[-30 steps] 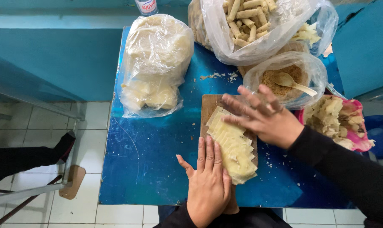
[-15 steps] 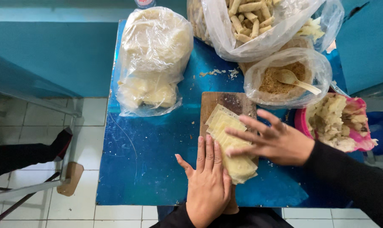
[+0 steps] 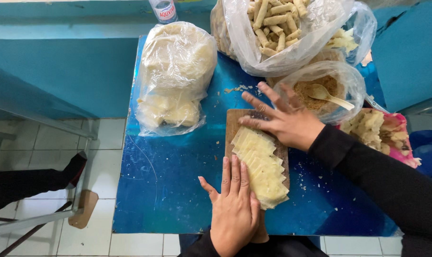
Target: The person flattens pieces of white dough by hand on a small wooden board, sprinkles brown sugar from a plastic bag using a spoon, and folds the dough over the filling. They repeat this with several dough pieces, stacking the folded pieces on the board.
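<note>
head view: right hand (image 3: 286, 122) has slid up to the far end of the wooden board (image 3: 239, 124), fingers spread flat & open, vs. half a sec ago lower on the pale dough sheets (image 3: 260, 166). left hand (image 3: 235, 207) unchanged, flat & open at the sheets' near-left edge, by the blue table (image 3: 168, 181) front edge.

a fanned stack of thin, pale yellow square wrappers (image 3: 259, 166) lies just right of the frame's centre, slanting from upper left to lower right. it rests on a narrow brown wooden board (image 3: 242, 121), covering most of it. the board's upper end shows bare above the stack.
</note>
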The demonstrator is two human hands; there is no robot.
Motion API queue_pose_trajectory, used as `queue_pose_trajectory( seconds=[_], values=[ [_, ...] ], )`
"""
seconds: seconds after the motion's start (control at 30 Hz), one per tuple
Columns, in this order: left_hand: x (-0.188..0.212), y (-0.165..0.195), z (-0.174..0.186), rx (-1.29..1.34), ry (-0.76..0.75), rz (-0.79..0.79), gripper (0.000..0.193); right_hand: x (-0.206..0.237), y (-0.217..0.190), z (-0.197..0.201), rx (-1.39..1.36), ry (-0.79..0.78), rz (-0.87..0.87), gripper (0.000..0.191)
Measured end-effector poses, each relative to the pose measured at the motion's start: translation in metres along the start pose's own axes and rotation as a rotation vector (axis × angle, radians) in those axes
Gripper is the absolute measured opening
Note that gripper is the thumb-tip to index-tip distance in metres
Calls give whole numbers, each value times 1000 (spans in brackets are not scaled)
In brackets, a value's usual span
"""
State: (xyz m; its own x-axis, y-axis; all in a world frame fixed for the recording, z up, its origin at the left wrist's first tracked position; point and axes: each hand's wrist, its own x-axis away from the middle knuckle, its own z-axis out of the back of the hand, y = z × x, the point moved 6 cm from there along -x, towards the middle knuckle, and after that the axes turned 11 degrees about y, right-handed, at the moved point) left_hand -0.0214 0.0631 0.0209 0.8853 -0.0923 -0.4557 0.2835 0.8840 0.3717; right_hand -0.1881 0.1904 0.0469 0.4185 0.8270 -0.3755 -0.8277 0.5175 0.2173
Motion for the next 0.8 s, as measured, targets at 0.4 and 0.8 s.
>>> queue_pose_trajectory(
  seconds=[0.4,0.8],
  values=[
    [0,0,3,-5,8,-6,71,0,-19,6,-444,-335,-176,88],
    [0,-1,5,-13,21,1,70,9,-11,0,-209,-70,32,84]
  ],
)
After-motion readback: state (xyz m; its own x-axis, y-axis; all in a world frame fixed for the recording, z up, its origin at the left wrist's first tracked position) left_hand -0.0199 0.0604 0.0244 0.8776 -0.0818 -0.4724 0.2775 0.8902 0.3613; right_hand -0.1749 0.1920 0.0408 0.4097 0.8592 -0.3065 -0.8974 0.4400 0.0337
